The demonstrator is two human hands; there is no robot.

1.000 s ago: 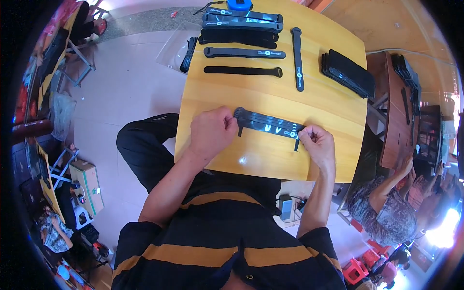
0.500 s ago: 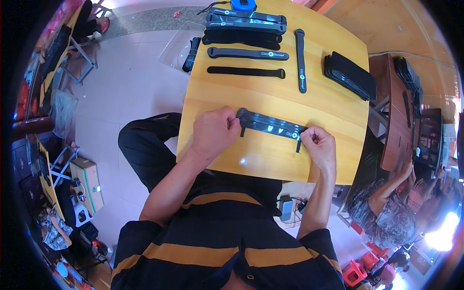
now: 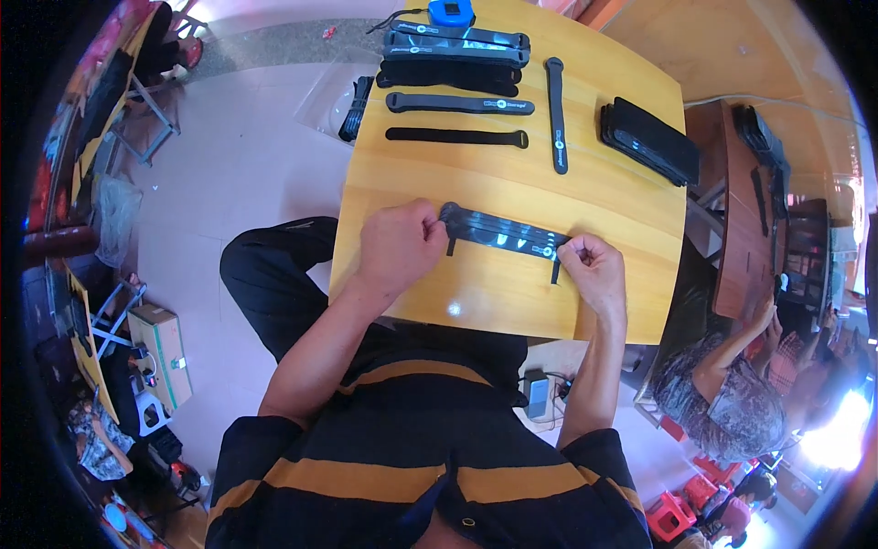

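A bundle of dark hook-and-loop straps (image 3: 503, 231) lies across the near half of the table, with a short thin black tail hanging at either end. My left hand (image 3: 401, 245) is closed at the bundle's left end, its fingers curled in. At the other end, my right hand (image 3: 596, 270) pinches thumb against fingers near the thin tail. Behind the bundle lie a single black strap (image 3: 455, 136) and a grey strap (image 3: 457, 103) with a printed label. A further grey strap (image 3: 559, 114) points away from me.
Stacked straps (image 3: 450, 75) lie at the table's far left, beside a blue, rounded object (image 3: 451, 12). A thick pile of black straps (image 3: 647, 142) sits at the right on the yellow wooden table (image 3: 430, 297). Another person (image 3: 718, 393) sits at a brown table to the right.
The whole view has shifted slightly, moving the table a little left in the picture. Both hands keep their hold at the ends of the strap bundle.
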